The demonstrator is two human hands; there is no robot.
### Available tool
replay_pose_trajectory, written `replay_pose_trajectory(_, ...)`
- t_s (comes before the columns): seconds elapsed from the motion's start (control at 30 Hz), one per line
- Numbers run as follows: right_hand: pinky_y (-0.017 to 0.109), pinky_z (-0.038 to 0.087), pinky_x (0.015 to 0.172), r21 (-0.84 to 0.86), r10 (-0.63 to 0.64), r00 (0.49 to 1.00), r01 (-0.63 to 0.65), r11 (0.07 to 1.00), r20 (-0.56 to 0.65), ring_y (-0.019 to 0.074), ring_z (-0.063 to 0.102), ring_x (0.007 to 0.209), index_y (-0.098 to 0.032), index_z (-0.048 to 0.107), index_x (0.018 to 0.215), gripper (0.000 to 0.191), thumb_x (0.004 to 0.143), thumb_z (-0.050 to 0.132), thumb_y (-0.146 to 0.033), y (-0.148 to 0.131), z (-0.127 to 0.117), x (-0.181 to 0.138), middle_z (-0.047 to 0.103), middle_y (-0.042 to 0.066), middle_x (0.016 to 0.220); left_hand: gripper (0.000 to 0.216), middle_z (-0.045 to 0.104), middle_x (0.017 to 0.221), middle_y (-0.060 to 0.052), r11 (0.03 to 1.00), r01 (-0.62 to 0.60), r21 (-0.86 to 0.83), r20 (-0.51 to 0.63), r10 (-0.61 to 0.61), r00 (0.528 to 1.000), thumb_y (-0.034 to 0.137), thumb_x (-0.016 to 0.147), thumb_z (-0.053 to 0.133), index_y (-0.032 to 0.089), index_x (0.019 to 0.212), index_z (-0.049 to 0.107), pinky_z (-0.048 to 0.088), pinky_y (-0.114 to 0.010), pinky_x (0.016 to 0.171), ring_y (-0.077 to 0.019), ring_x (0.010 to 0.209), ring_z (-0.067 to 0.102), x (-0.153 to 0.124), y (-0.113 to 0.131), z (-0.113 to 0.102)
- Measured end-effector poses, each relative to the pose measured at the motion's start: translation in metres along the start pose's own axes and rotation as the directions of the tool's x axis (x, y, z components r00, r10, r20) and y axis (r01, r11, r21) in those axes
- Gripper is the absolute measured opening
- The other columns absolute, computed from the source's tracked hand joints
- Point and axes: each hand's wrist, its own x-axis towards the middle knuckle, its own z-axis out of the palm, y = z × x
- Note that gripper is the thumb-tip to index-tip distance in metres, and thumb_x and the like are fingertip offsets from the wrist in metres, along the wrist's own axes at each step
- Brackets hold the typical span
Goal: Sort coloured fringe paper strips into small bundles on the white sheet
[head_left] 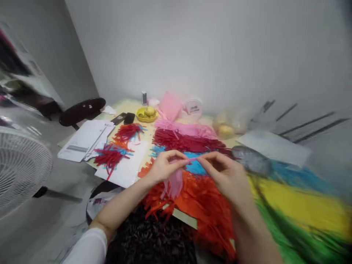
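Observation:
My left hand [164, 167] and my right hand [225, 174] meet above the table and pinch a thin pink paper strip [193, 160] between their fingertips. More pink strips [173, 183] hang down from my left hand. Under the hands lie piles of orange strips [205, 203] and blue strips [195, 165]. A dark red pile [187, 142] and a pink pile [187, 128] lie behind them.
Yellow [297, 201] and green [291, 234] strips spread at the right, blurred. White papers [85, 139], two phones [124, 118], a yellow bowl [146, 113] and a pink tub [193, 107] stand further back. A fan [19, 165] and a dark stool [82, 109] stand at the left.

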Motion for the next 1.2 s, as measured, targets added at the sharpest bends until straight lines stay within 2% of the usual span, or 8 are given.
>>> replay_pose_trajectory(0.3, 0.027, 0.046, 0.058, -0.027, -0.016, 0.984, 0.012, 1.0, -0.176, 0.0149, 0.057, 0.058, -0.019, 0.067, 0.076, 0.024, 0.083, 0.064, -0.042, 0.004, 0.04, 0.0, 0.066, 0.002, 0.067, 0.037, 0.072, 0.084, -0.005, 0.996, -0.012, 0.091, 0.018, 0.011, 1.0, 0.044, 0.079, 0.073, 0.015, 0.101, 0.064, 0.052, -0.026, 0.075, -0.0154, 0.079, 0.069, -0.007, -0.011, -0.025)
replay_pose_trajectory(0.4, 0.027, 0.048, 0.062, -0.045, -0.066, 0.997, 0.063, 0.997, -0.05, 0.0165, 0.062, 0.064, -0.019, 0.071, 0.084, 0.026, 0.085, 0.061, -0.043, 0.01, 0.049, 0.0, 0.072, 0.004, 0.076, 0.026, 0.073, 0.086, -0.005, 0.899, -0.055, 0.435, -0.063, 0.091, 0.994, 0.037, 0.087, 0.063, 0.016, 0.104, 0.062, 0.053, -0.027, 0.075, -0.0166, 0.082, 0.07, -0.008, -0.003, -0.083)
replay_pose_trajectory(0.47, 0.028, 0.049, 0.063, -0.041, -0.048, 0.999, 0.047, 0.998, -0.025, 0.0172, 0.064, 0.066, -0.019, 0.072, 0.091, 0.03, 0.086, 0.059, -0.045, 0.019, 0.049, 0.0, 0.073, 0.006, 0.082, 0.013, 0.073, 0.087, -0.004, 0.591, 0.049, 0.805, -0.298, 0.331, 0.895, 0.029, 0.09, 0.057, 0.018, 0.091, 0.064, 0.054, -0.029, 0.079, -0.0165, 0.083, 0.069, -0.002, 0.015, -0.138)
replay_pose_trajectory(0.57, 0.028, 0.049, 0.061, -0.075, 0.012, 0.999, -0.015, 0.997, -0.042, 0.0176, 0.063, 0.062, -0.018, 0.073, 0.091, 0.036, 0.086, 0.057, -0.05, 0.042, 0.045, 0.006, 0.073, 0.006, 0.078, 0.022, 0.067, 0.109, -0.013, 0.449, 0.225, 0.864, -0.454, 0.506, 0.734, 0.018, 0.095, 0.041, 0.016, 0.1, 0.062, 0.044, -0.046, 0.101, -0.0248, 0.108, 0.06, 0.018, 0.045, -0.216)
replay_pose_trajectory(0.67, 0.028, 0.049, 0.059, -0.158, 0.034, 0.999, -0.039, 0.987, -0.035, 0.0187, 0.063, 0.062, -0.017, 0.073, 0.091, 0.042, 0.086, 0.053, -0.054, 0.072, 0.043, 0.024, 0.073, 0.007, 0.076, 0.018, 0.064, 0.112, -0.014, 0.314, 0.287, 0.905, -0.417, 0.517, 0.748, 0.016, 0.092, 0.046, 0.017, 0.094, 0.065, 0.038, -0.047, 0.105, -0.0274, 0.115, 0.053, 0.054, 0.051, -0.256)
replay_pose_trajectory(0.87, 0.028, 0.047, 0.057, -0.323, 0.038, 0.998, -0.053, 0.945, -0.053, 0.0201, 0.065, 0.062, -0.017, 0.073, 0.088, 0.043, 0.084, 0.049, -0.052, 0.133, 0.031, 0.071, 0.073, 0.007, 0.072, 0.016, 0.069, 0.097, -0.011, 0.049, 0.188, 0.981, -0.194, 0.226, 0.955, 0.014, 0.085, 0.056, 0.017, 0.084, 0.071, 0.04, -0.046, 0.095, -0.0266, 0.102, 0.055, 0.114, -0.012, -0.248)
replay_pose_trajectory(1.0, 0.029, 0.047, 0.057, -0.457, 0.044, 0.998, -0.055, 0.888, -0.034, 0.022, 0.066, 0.062, -0.017, 0.074, 0.086, 0.042, 0.084, 0.046, -0.048, 0.171, 0.013, 0.099, 0.074, 0.008, 0.072, 0.023, 0.067, 0.099, -0.013, -0.078, 0.131, 0.988, -0.123, 0.098, 0.988, 0.014, 0.087, 0.051, 0.017, 0.083, 0.074, 0.038, -0.05, 0.094, -0.0296, 0.107, 0.053, 0.119, -0.04, -0.243)
replay_pose_trajectory(1.2, 0.035, 0.049, 0.07, -0.669, 0.064, 0.996, -0.01, 0.744, 0.057, 0.0269, 0.069, 0.078, -0.013, 0.075, 0.091, 0.034, 0.09, 0.047, -0.033, 0.21, -0.013, 0.162, 0.075, 0.014, 0.082, 0.023, 0.062, 0.113, -0.02, -0.19, -0.037, 0.981, 0.048, 0.051, 0.998, 0.016, 0.089, 0.052, 0.013, 0.095, 0.074, 0.036, -0.054, 0.097, -0.0346, 0.117, 0.048, 0.151, -0.029, -0.206)
